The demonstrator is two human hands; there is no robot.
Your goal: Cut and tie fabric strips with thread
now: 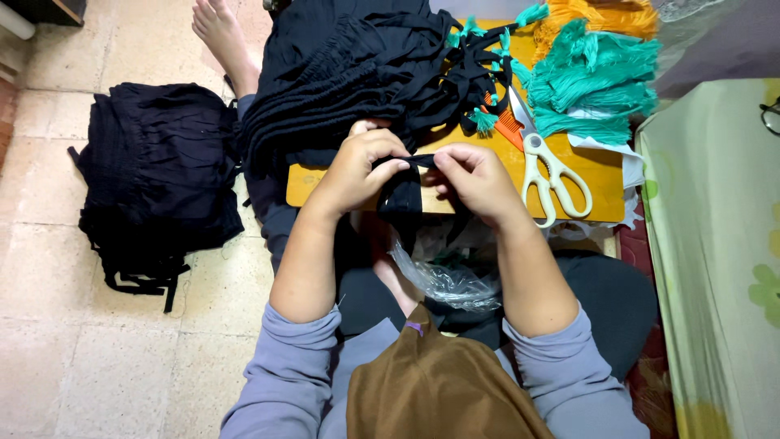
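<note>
My left hand [366,167] and my right hand [471,179] meet over the front edge of a yellow wooden board [597,183], both pinching a narrow black fabric strap [421,160]. The strap hangs down in a dark fold [402,199] between my wrists. It leads from a stack of black gathered garments [341,73] lying on the board just beyond my left hand. Black ties with teal tassel ends [485,120] spill from that stack to the right.
White-handled scissors [548,175] and an orange comb [508,126] lie right of my right hand. Teal tassels [597,81] and orange ones [605,15] are piled at the back right. Another black garment heap [154,175] lies on the tiled floor left. A clear plastic bag [447,280] sits in my lap; a pale green cloth surface [715,260] borders the right.
</note>
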